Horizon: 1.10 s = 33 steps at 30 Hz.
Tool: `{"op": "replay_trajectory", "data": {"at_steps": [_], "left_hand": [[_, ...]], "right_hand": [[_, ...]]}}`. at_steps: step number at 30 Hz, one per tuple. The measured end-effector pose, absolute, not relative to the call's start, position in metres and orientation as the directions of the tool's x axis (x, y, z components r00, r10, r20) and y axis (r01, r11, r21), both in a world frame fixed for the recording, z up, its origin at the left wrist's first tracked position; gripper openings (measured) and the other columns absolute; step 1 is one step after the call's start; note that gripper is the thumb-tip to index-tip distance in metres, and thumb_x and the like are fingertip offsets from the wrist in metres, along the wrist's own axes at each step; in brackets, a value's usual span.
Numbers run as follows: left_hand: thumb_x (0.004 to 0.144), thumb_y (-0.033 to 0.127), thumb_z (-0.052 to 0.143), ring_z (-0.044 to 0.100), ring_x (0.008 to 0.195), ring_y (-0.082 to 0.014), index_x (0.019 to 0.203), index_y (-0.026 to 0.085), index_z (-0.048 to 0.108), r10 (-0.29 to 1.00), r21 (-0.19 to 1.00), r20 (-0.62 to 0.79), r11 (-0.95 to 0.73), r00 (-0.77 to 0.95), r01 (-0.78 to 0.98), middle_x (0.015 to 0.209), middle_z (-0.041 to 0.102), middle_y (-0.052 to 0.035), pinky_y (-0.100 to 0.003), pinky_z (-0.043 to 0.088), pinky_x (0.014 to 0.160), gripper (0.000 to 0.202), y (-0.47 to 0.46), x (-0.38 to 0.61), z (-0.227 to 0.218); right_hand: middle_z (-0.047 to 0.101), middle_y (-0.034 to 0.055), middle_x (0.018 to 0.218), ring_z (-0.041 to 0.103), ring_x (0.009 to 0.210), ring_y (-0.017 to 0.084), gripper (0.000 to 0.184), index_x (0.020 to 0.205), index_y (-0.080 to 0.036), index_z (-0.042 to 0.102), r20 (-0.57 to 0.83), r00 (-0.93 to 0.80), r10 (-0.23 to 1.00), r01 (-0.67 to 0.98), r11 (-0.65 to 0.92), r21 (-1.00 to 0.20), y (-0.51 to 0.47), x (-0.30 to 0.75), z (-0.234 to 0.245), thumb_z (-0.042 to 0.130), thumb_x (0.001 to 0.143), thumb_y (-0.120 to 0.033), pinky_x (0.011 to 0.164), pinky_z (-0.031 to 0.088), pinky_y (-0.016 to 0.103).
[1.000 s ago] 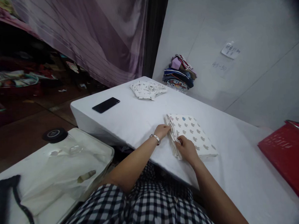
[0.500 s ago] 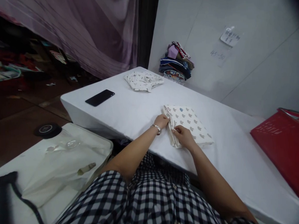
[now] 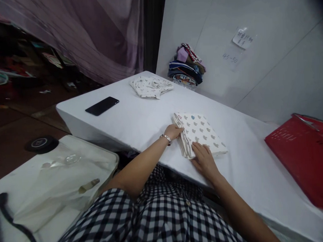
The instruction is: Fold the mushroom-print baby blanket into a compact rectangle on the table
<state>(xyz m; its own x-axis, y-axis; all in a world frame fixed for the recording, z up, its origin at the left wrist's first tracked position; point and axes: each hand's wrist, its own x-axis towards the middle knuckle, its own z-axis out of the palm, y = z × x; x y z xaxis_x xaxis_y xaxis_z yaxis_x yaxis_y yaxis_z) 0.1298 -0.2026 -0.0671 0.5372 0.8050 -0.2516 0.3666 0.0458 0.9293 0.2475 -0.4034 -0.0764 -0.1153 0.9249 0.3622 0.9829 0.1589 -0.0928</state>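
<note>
A folded white cloth (image 3: pixel 204 130) printed with grey shapes lies on the white-covered table (image 3: pixel 148 118), its layered folds facing left. My left hand (image 3: pixel 173 132), with a bracelet at the wrist, pinches those layers at the left edge between thumb and fingers. Flat over the near-left corner rests my right hand (image 3: pixel 203 157), its fingers stretched out on top and the thumb low by the near edge. Farther back on the table sits another folded white cloth (image 3: pixel 151 86) with a small dark print.
A black phone (image 3: pixel 102 106) lies toward the table's left end. At right stands a red basket (image 3: pixel 303 158). A stack of clothes (image 3: pixel 186 65) is against the wall. Left of me, a white surface (image 3: pixel 61 202) holds a clear plastic bag and a black round object (image 3: pixel 42 143).
My right hand has let go of the folded left edge and now lies flat on the cloth's near corner. My left hand keeps its pinch. The whole view has shifted slightly.
</note>
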Motion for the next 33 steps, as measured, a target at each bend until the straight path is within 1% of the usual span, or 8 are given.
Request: {"op": "replay_trajectory", "data": {"at_steps": [2,7,9,12,17,24,29,33], "left_hand": [[0.071,0.035,0.064,0.047,0.041,-0.0081,0.057,0.015,0.057,0.811,0.947,-0.245,0.084,0.531,0.309,0.046,0.054,0.0011,-0.019,0.035,0.042,0.026,-0.202,0.135,-0.061],[0.077,0.028,0.059,0.047,0.040,-0.0051,0.067,0.015,0.057,0.789,0.957,-0.276,0.172,0.549,0.234,0.060,0.061,0.0012,-0.018,0.035,0.041,0.016,-0.206,0.136,-0.052],[0.078,0.025,0.058,0.046,0.039,-0.0046,0.069,0.014,0.056,0.785,0.953,-0.293,0.196,0.546,0.230,0.060,0.060,0.0015,-0.017,0.034,0.040,0.014,-0.210,0.130,-0.054],[0.078,0.025,0.058,0.047,0.039,-0.0042,0.071,0.014,0.055,0.770,0.945,-0.323,0.232,0.550,0.230,0.062,0.060,0.0015,-0.016,0.034,0.039,0.013,-0.216,0.120,-0.061],[0.079,0.027,0.057,0.050,0.041,-0.0050,0.077,0.014,0.056,0.757,0.935,-0.354,0.269,0.548,0.232,0.068,0.062,0.0005,-0.016,0.036,0.040,0.013,-0.223,0.114,-0.066],[0.078,0.024,0.057,0.050,0.042,-0.0055,0.077,0.014,0.056,0.815,0.939,-0.338,0.258,0.471,0.227,0.070,0.063,-0.0015,-0.017,0.038,0.040,0.010,-0.217,0.112,-0.064],[0.080,0.022,0.054,0.057,0.054,-0.0064,0.092,0.013,0.055,0.891,0.951,-0.292,0.234,0.346,0.201,0.093,0.064,-0.0076,-0.016,0.044,0.045,0.015,-0.192,0.111,-0.061],[0.082,0.026,0.052,0.062,0.066,-0.0108,0.097,0.013,0.056,0.915,0.956,-0.256,0.191,0.312,0.222,0.095,0.065,-0.0089,-0.019,0.048,0.053,0.020,-0.169,0.121,-0.061]], "right_hand": [[0.049,0.0126,0.131,0.042,0.123,0.025,0.047,0.132,-0.017,0.041,0.374,-0.083,0.924,0.976,0.150,-0.156,-0.401,0.249,-0.078,0.043,0.086,-0.024,0.102,0.030,0.048],[0.062,0.0077,0.113,0.057,0.102,0.021,0.039,0.125,-0.019,0.049,0.375,0.228,0.899,0.841,0.012,-0.541,-0.398,0.250,-0.069,0.041,0.088,-0.028,0.087,0.046,0.035],[0.064,0.0065,0.110,0.059,0.098,0.020,0.038,0.123,-0.019,0.050,0.336,0.303,0.892,0.793,-0.041,-0.607,-0.397,0.248,-0.067,0.040,0.088,-0.029,0.083,0.048,0.033],[0.062,0.0069,0.114,0.058,0.102,0.021,0.038,0.122,-0.020,0.052,0.361,0.256,0.897,0.850,-0.031,-0.527,-0.395,0.242,-0.072,0.043,0.086,-0.027,0.087,0.046,0.035],[0.051,0.0111,0.129,0.042,0.123,0.025,0.040,0.123,-0.016,0.052,0.394,0.008,0.919,0.981,0.069,-0.182,-0.394,0.233,-0.085,0.043,0.084,-0.019,0.103,0.030,0.046],[0.045,0.0108,0.135,0.034,0.129,0.024,0.048,0.133,-0.017,0.041,0.437,-0.096,0.894,0.993,0.117,-0.022,-0.399,0.231,-0.094,0.040,0.085,-0.015,0.104,0.027,0.048],[0.041,0.0100,0.139,0.031,0.131,0.024,0.059,0.140,-0.020,0.030,0.436,-0.124,0.891,0.989,0.148,-0.021,-0.402,0.231,-0.098,0.039,0.083,-0.013,0.104,0.025,0.050],[0.031,0.0079,0.144,0.025,0.134,0.025,0.064,0.143,-0.023,0.024,0.296,-0.133,0.946,0.966,0.191,-0.176,-0.406,0.236,-0.079,0.042,0.082,-0.019,0.107,0.021,0.053]]}}
